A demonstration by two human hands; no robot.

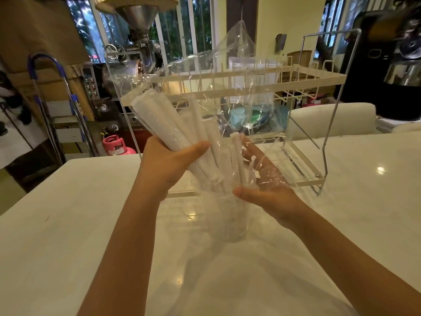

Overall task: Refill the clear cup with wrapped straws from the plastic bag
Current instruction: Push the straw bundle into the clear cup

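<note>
— What is held in the containers?

— A bundle of wrapped straws is gripped by the left hand, fingers closed around the lower part of the bundle, the upper ends fanned up and to the left. More straws are seen lower down, angled into the clear cup, which stands on the white table directly below both hands. How full the cup is cannot be told; its wall is nearly lost against the tabletop. The plastic bag is draped over and behind the straws, and its lower film is pinched by the right hand, thumb pressed against the fingers through the plastic.

— How much room is left around it?

— Bare tabletop is seen in front of the cup and to both sides. Just behind the hands a two-tier wire rack is set on the table, its lower shelf close to the right hand. The table's left edge is well apart from the cup.

— And the materials?

— The straws are sheathed in matte white paper, long and narrow. The bag is thin, crinkled, glossy film, rising to a peak. The rack is made of cream bars with a chrome frame. The tabletop is smooth and reflective, with light spots mirrored in it.
</note>
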